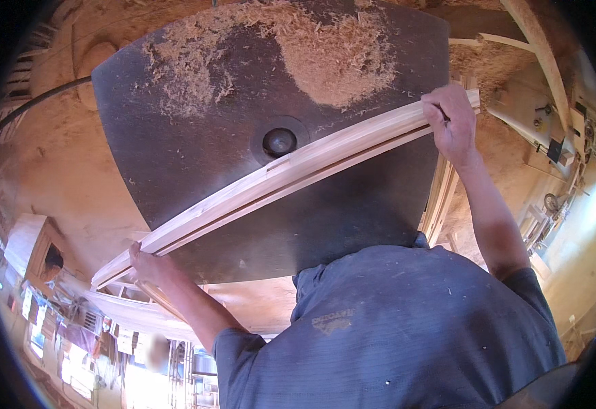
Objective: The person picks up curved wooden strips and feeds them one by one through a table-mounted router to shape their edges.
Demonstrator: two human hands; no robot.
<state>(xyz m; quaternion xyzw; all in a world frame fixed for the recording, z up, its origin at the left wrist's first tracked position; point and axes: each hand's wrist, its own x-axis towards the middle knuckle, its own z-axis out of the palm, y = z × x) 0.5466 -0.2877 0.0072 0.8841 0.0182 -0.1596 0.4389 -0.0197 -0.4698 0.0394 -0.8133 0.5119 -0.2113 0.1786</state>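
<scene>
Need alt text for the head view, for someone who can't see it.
The left hand and right hand grip a long pale wooden piece near its two ends, slanting across a dark tabletop next to a round fitting. Wood shavings are heaped along the tabletop's far side.

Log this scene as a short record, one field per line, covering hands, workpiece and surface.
Left hand: gripping near the wood's lower-left end
Right hand: gripping near its upper-right end
Wood: long, pale, grooved lengthwise, slanting across the table
Table: dark, flat
Round fitting: set in the table, close by the wood; contact unclear
Shavings: heaped and scattered on the table's far part
</scene>
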